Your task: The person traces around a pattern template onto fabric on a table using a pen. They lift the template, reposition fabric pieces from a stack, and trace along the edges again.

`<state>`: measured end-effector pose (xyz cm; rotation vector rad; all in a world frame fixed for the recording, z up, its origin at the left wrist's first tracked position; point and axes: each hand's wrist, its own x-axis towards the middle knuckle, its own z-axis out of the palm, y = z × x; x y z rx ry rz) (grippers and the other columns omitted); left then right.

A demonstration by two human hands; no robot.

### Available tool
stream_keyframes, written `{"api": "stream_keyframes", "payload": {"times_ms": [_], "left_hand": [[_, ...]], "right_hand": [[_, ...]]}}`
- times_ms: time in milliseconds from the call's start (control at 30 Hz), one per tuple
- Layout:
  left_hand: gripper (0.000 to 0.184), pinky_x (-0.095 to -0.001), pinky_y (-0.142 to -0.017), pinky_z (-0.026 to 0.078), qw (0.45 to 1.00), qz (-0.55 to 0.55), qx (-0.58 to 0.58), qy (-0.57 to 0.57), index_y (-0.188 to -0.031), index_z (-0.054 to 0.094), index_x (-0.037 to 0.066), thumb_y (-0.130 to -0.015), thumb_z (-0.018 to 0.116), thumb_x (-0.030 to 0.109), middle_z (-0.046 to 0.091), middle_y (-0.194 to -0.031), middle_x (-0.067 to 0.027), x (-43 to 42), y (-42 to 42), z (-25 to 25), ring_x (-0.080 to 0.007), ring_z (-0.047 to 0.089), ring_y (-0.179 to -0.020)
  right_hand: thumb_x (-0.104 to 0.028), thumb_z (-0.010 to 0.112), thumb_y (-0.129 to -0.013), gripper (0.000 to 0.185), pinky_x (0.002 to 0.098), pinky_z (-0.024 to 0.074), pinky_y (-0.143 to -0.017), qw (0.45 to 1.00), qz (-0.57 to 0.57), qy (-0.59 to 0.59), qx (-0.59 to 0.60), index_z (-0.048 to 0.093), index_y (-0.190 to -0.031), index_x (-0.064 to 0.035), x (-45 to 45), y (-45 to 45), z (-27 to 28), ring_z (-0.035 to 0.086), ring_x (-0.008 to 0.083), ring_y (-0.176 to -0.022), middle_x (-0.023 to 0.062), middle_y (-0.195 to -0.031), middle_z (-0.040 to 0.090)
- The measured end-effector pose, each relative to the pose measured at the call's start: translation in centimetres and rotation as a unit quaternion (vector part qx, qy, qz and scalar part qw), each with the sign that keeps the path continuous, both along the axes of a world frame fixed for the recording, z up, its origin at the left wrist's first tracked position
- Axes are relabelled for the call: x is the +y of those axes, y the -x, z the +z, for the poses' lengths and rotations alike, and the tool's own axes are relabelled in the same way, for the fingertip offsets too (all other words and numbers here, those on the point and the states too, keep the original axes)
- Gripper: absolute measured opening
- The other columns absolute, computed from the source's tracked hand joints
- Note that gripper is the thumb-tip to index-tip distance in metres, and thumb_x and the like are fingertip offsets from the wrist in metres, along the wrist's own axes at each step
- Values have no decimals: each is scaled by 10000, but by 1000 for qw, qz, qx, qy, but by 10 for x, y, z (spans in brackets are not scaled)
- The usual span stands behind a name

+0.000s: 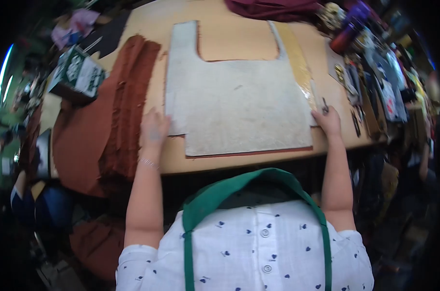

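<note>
A large pale grey-white bag-shaped pattern template (244, 102) lies flat on the table, with a U-shaped cut-out at its top and yellow tape along its right side. Rust-brown fabric (249, 154) peeks out beneath its lower edge. At the template's lower left side is my left hand (154, 127); its fingers are blurred, so their grip is unclear. My right hand (328, 120) is at the lower right side, closed around a slim, dark, pen-like tool (325, 103) that points upward. The exact kind of tool is too small to tell.
Folded rust-brown fabric (128, 97) lies on the left and hangs over the table edge. A green-and-white box (77, 75) stands on it. Maroon cloth (273, 8) lies at the back. Scissors (356, 121) and assorted tools line the right side. Other people sit at the far left.
</note>
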<state>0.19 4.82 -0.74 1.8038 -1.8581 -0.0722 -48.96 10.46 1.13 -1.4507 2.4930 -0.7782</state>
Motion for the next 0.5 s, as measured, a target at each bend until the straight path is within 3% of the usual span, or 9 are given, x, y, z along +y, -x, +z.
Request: {"api": "stream_keyframes", "payload": {"times_ms": [67, 133, 333, 367, 433, 467, 500], "left_hand": [[472, -383, -812, 446, 983, 10, 90, -157, -1023, 524, -32, -666, 701, 219, 558, -952, -236, -5, 17, 32, -377, 545, -903], [497, -378, -823, 444, 975, 83, 12, -206, -1001, 524, -27, -637, 718, 251, 556, -954, -239, -16, 26, 31, -367, 547, -909], [585, -355, -834, 453, 944, 141, 56, -293, -1036, 525, -14, -581, 747, 279, 565, -987, -222, -39, 14, 15, -330, 554, -948], [607, -357, -840, 453, 934, 131, 68, -325, -1041, 528, -13, -565, 756, 289, 558, -1025, -229, -43, 11, 20, -301, 562, -952], [456, -320, -618, 493, 958, 96, 97, -253, -863, 561, -36, -555, 779, 220, 617, -836, -163, -46, -2, 1, -217, 611, -725], [358, -304, -515, 466, 942, 85, 178, -271, -789, 556, -35, -568, 773, 145, 613, -736, -120, -34, 17, 32, -171, 589, -615], [312, -305, -496, 455, 924, 97, 232, -288, -783, 560, -36, -580, 757, 95, 604, -718, -112, -33, 18, 36, -161, 575, -585]], "right_hand": [[-284, 767, -587, 439, 345, 452, -612, 1000, 12, -11, -13, 546, -788, 37, -7, 4, -8, 572, 237, -660, 155, -706, 583], [-253, 775, -596, 413, 294, 449, -560, 994, 0, -80, -69, 537, -781, 29, -13, 8, -5, 550, 171, -607, 112, -685, 577], [-246, 787, -571, 404, 303, 449, -535, 996, 0, -85, -33, 512, -724, 8, -14, 5, 0, 558, 180, -587, 122, -677, 578], [-265, 784, -566, 426, 324, 456, -561, 996, 6, -84, -23, 530, -743, 27, -15, 7, -1, 573, 217, -612, 150, -699, 590], [-296, 782, -555, 473, 345, 460, -595, 994, 5, -107, 0, 549, -777, 52, -16, 5, 2, 587, 261, -654, 185, -736, 599], [-316, 781, -546, 512, 352, 459, -623, 994, 4, -107, 0, 561, -807, 65, -15, 2, 5, 590, 288, -683, 208, -756, 600], [-303, 781, -544, 549, 370, 466, -710, 991, -5, -136, -17, 567, -862, 90, -16, -3, 14, 606, 334, -780, 243, -836, 605]]}}
